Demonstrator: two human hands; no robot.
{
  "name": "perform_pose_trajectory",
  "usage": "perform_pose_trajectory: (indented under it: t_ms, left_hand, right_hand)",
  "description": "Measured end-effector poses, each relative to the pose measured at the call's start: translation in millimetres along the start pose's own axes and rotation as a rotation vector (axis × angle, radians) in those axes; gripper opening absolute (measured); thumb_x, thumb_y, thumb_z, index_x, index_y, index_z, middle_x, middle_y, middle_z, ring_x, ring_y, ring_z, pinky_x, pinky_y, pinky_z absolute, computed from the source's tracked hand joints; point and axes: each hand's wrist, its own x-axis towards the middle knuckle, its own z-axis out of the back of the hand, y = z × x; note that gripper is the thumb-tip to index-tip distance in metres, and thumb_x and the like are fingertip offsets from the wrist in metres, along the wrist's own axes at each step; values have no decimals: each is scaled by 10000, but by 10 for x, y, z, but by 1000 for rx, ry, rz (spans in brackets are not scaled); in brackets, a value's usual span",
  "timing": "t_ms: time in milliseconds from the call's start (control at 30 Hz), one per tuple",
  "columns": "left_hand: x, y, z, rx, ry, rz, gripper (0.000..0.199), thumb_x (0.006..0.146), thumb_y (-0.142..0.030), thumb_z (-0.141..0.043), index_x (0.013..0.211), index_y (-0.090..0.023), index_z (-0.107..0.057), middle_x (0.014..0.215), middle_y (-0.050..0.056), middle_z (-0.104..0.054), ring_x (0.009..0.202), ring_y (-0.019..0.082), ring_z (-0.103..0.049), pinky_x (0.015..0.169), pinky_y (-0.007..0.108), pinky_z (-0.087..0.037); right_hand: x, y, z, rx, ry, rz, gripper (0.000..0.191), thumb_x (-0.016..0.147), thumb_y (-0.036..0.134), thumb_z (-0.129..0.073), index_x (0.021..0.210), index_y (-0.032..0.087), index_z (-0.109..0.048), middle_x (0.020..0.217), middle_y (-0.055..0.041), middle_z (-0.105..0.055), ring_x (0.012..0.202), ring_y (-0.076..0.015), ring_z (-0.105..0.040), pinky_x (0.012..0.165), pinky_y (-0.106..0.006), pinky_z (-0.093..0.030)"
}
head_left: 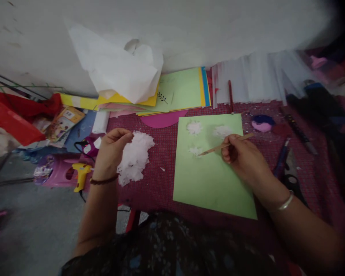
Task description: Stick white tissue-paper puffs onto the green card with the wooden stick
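My right hand point(241, 155) grips a thin wooden stick point(212, 149) like a pen. The stick's tip touches or hovers just over a small white tuft point(194, 151) on a light green sheet point(212, 184); I cannot tell which. Two more white tufts lie higher on that sheet, one at the upper left point(194, 127) and a blurred one at the upper right point(222, 131). Pinched fingers on my left hand point(112, 147) hang at the edge of a heap of white paper-like bits point(136, 157). Whatever the pinch holds, if anything, does not show.
Behind the sheet are stacked coloured papers point(186, 90), crumpled white paper point(120, 69) and translucent strips point(247, 78). A red pencil point(230, 96) touches the sheet's top. Dark tools point(283, 155) lie right; a yellow glue gun point(82, 176) sits left on a pink stool point(57, 170).
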Motion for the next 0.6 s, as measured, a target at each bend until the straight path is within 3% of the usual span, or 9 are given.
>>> perform_pose_trajectory:
  t_ms: [167,367,600]
  left_hand:
    - [-2,67,-72,3,-11,54,130,832,-302,-584,766,-194,-616,692,33,-627,586,128,-543,551,277,-473]
    - [314,313,-233,540,146,-235,132,797,-263,-584,823,-179,-682,826,57,-692,764,180,-607,704,326,-493]
    - [425,481,-381,653,260,-324,106,700,-168,-616,774,-204,-682,782,47,-632,786,214,-556,819,401,-454]
  right_hand:
    - [-18,-18,-7,-30,25,35,218,821,421,-685,713,242,-626,539,8,-532,456,-113,-463,380,-238,-329]
    - [-33,-23,-17,-102,33,98,273,827,487,-677,697,256,-608,531,5,-527,447,-127,-460,372,-261,-320]
    - [-39,6,-24,-97,28,82,282,795,495,-698,685,252,-607,518,8,-542,434,-117,-456,381,-259,-299]
